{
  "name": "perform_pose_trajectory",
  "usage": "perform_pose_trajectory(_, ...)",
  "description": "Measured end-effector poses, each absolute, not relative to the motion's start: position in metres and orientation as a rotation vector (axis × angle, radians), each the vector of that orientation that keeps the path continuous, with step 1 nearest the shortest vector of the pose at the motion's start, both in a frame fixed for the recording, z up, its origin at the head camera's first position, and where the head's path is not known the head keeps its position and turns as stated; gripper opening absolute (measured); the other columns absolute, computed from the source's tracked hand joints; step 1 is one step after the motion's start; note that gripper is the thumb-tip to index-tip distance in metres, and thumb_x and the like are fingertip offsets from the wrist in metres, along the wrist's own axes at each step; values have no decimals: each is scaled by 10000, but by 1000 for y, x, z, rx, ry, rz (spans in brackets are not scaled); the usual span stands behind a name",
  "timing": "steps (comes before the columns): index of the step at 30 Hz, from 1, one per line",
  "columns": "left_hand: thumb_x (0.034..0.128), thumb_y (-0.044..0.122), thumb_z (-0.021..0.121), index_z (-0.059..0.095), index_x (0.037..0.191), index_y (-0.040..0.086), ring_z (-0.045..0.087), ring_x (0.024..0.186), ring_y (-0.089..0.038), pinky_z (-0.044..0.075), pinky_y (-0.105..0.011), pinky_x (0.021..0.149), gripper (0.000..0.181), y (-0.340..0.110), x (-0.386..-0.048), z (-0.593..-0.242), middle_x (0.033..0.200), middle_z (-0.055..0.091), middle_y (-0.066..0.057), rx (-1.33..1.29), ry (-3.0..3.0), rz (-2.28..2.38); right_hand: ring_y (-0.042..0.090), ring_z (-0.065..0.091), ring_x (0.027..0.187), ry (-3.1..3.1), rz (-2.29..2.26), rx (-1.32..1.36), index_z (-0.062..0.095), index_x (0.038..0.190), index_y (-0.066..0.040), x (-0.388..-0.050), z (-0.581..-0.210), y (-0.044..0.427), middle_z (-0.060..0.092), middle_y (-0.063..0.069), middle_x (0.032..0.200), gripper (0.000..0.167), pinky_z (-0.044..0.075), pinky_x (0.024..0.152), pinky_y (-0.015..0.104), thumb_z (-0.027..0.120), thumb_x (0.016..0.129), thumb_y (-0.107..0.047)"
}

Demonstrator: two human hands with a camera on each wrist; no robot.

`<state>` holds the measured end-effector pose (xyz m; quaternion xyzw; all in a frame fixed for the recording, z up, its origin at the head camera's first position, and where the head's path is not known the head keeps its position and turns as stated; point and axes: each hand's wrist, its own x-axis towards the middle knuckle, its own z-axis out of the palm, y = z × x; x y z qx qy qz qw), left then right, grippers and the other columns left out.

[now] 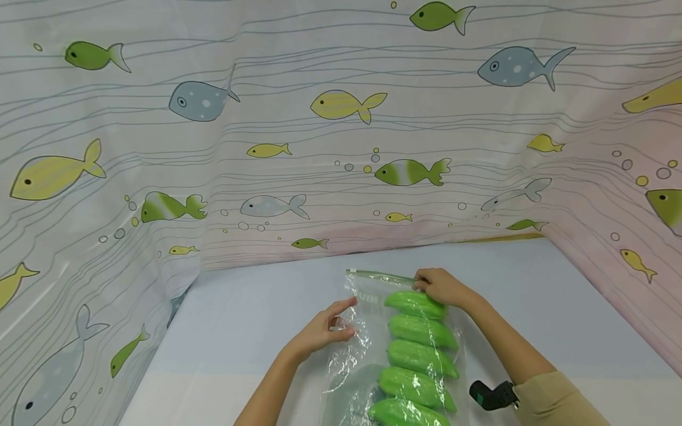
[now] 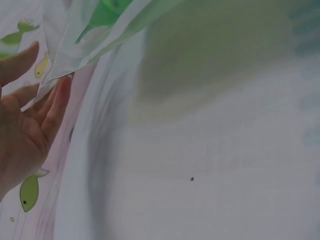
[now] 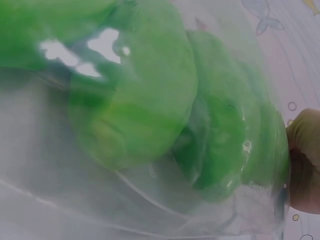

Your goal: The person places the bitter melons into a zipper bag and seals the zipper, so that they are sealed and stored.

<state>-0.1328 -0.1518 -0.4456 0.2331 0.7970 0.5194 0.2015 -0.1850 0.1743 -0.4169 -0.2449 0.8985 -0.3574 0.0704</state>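
A clear zip bag (image 1: 351, 349) with a green zip strip along its top edge holds several bright green, elongated, tapered pieces (image 1: 421, 358), stacked one above another. What kind they are is not plain. My right hand (image 1: 444, 288) pinches the bag's top right corner by the strip, and it shows at the right edge of the right wrist view. At the bag's left side is my left hand (image 1: 319, 331), thumb and fingers apart. In the left wrist view, the fingertips (image 2: 64, 87) touch the bag's edge while the thumb stays off it. The bag's lower end is cut off by the head view.
A pale table (image 1: 250, 313) lies under the bag. Fish-printed curtains (image 1: 341, 136) hang behind and along both sides. A black device (image 1: 492, 395) sits by the right sleeve (image 1: 559, 399). One small dark speck (image 2: 192, 179) shows on a white surface in the left wrist view.
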Motion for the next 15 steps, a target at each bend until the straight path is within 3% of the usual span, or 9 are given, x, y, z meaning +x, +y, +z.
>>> perform_pose_trajectory(4,909,307,665,335,1510,192,479,1206,-296,403,-469,993,695,-152,-132,-444,1512,334,-68,662,2242,1448,139,440,651,2718,-1078,-744,602,855,-34,-183,-414,175,546,4,732,163,383,580,292,493,975,-55)
perform_pose_trajectory(10,908,349,659,317,1516,190,490,1184,-275,425,-462,971,715,-154,-130,-440,1521,322,-64,672,2230,1455,137,472,680,2729,-1092,-759,607,884,-23,-181,-408,174,633,25,830,151,407,604,298,493,977,-56)
perform_pose_trajectory(15,918,308,653,317,1516,187,492,1184,-293,441,-425,955,697,-155,-128,-436,1521,323,-58,684,2222,1487,130,463,670,2768,-1067,-778,601,900,-35,-179,-401,173,548,-13,738,138,414,623,298,497,981,-73)
